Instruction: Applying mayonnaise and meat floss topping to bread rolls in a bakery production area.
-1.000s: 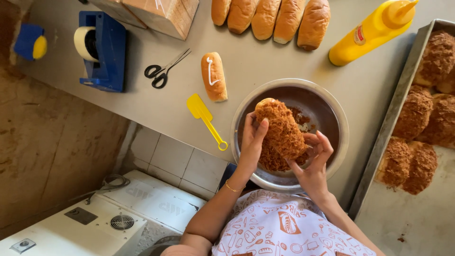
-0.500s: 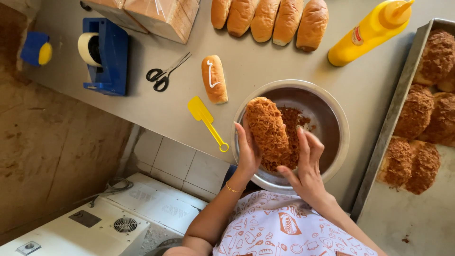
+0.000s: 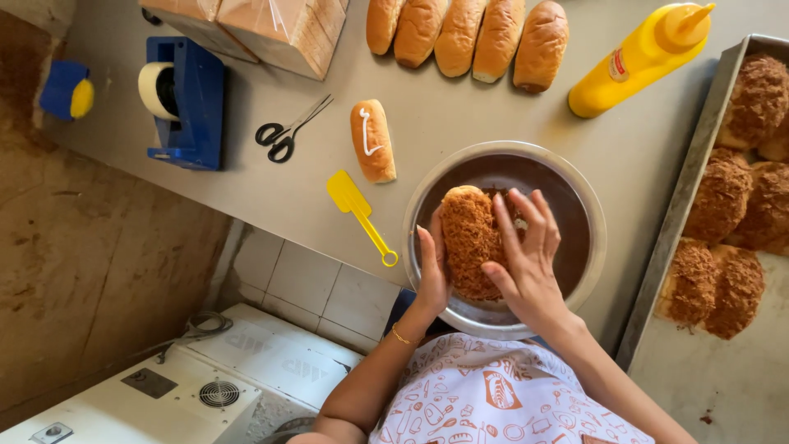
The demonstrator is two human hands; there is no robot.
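Turned upright since half a second ago: crumb-coated bun (image 3: 470, 240), now low in the metal bowl (image 3: 588, 205) at centre frame. Cupped from the left by the left hand (image 3: 433, 275); pressed from the right by the right hand (image 3: 526, 255), fingers spread wide. Coating step, apparently. Next move likely calls for rolling, then careful lifting toward the tray (image 3: 657, 271) at right. Nearby on the counter: iced bun (image 3: 372, 140), yellow spatula (image 3: 360, 212).

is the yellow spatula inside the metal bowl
No, the yellow spatula lies on the grey counter just left of the metal bowl, outside its rim.
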